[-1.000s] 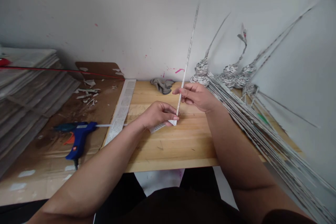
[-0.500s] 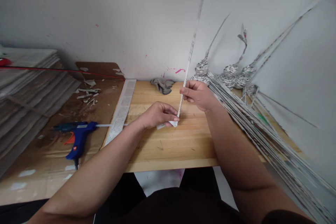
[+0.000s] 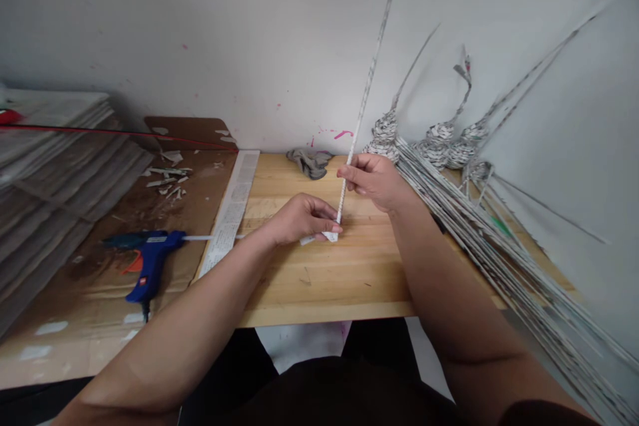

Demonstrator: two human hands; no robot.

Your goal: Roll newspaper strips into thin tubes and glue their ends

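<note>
A long thin rolled paper stick (image 3: 370, 76) rises from my hands, leaning slightly right against the backdrop of the wall. My left hand (image 3: 310, 218) pinches its lower end between thumb and fingers, where a flat bit of printed paper (image 3: 330, 236) sticks out. Higher up, my right hand (image 3: 368, 178) has thumb and fingertips closed round the stick. Both hands are above the wooden board (image 3: 329, 286). Left of them lies a strip of printed paper (image 3: 230, 206).
A blue glue gun (image 3: 152, 266) lies on cardboard at left, beside stacked paper (image 3: 54, 180) and scraps (image 3: 170, 180). Behind my hands is a grey cloth (image 3: 310, 163). Many paper sticks (image 3: 479, 233) and woven paper pieces (image 3: 439, 140) occupy the right side.
My right hand has shifted very slightly left along with its fingertips. The upper part of the stick leans a little further right and looks less blurred. My left hand stays almost in place.
</note>
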